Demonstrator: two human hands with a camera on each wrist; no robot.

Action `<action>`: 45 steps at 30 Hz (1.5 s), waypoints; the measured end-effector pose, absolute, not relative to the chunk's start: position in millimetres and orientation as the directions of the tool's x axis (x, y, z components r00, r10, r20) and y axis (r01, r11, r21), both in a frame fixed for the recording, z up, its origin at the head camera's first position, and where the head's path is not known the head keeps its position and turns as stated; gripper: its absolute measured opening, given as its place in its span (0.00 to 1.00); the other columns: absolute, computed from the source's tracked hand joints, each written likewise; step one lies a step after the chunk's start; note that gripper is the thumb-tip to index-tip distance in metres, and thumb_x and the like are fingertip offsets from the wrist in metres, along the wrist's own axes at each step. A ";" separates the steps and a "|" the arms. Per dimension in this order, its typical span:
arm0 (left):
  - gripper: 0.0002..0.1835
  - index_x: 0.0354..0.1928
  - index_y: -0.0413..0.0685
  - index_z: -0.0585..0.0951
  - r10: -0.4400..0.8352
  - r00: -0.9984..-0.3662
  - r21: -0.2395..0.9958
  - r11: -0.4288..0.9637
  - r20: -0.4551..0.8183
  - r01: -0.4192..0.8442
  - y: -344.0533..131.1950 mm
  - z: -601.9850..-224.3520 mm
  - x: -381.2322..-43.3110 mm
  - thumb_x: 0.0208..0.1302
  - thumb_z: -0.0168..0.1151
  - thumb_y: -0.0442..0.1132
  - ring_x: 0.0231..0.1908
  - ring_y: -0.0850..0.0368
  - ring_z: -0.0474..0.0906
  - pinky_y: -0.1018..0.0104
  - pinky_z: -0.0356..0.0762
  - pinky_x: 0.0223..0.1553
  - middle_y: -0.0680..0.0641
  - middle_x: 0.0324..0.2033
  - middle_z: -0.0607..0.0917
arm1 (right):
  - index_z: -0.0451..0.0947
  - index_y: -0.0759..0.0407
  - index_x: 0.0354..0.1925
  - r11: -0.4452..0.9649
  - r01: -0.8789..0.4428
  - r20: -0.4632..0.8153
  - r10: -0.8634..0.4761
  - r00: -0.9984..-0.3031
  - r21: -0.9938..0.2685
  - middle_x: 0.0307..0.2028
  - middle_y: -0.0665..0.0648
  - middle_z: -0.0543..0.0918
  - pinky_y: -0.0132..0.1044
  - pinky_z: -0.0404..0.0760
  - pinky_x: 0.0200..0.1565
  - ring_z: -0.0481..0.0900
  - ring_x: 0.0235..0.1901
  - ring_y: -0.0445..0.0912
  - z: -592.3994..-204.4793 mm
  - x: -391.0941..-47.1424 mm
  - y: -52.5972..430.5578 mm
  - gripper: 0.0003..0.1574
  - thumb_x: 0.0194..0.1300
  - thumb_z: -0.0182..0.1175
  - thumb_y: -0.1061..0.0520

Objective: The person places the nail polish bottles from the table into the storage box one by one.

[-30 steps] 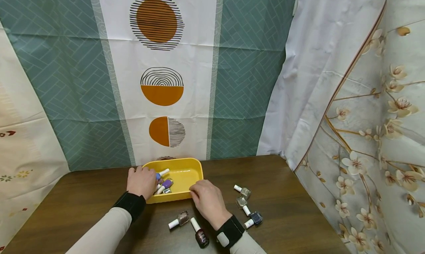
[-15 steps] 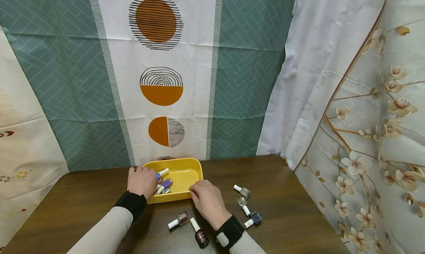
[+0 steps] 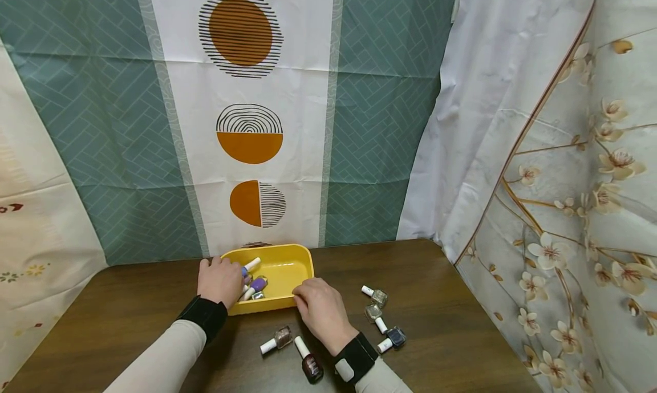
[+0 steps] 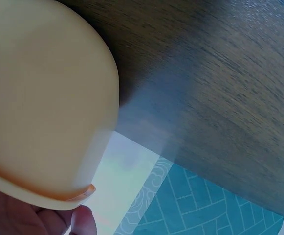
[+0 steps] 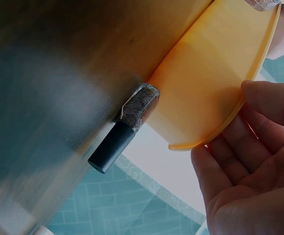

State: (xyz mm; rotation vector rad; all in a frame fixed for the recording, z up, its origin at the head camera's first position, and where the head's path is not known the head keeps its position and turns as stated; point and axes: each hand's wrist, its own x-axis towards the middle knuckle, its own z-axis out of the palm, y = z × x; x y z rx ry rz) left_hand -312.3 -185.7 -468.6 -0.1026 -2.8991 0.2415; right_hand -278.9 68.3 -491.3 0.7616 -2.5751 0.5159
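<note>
A yellow plastic tray [image 3: 287, 273] rests near the back of the table, held at both ends. My left hand [image 3: 219, 282] grips its left rim, fingertips bent over the edge in the left wrist view. At the front right corner, my right hand [image 3: 323, 313] pinches the rim, with the thumb [image 5: 266, 98] on one side and fingers on the other in the right wrist view. Inside the tray's left part lie several nail polish bottles, among them a purple one [image 3: 259, 284] and a blue one with a white cap [image 3: 251, 265]; my left hand partly covers them.
In front lie a brown glitter bottle [image 3: 282, 337] and a dark red bottle [image 3: 311, 368]. Two gold glitter bottles [image 3: 378, 298] and a navy bottle [image 3: 396, 337] lie right of my right hand. A black-capped glitter bottle [image 5: 141, 105] is close by the tray wall. Curtains hang behind.
</note>
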 end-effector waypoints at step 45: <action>0.23 0.49 0.41 0.83 0.231 -0.807 -0.065 0.970 0.543 0.234 -176.0 -456.3 -248.1 0.62 0.67 0.53 0.43 0.41 0.75 0.47 0.72 0.48 0.40 0.42 0.82 | 0.87 0.45 0.41 0.784 -0.582 0.494 -0.426 -0.758 -0.217 0.39 0.41 0.84 0.35 0.79 0.45 0.78 0.43 0.39 -490.8 -277.8 68.1 0.08 0.67 0.64 0.48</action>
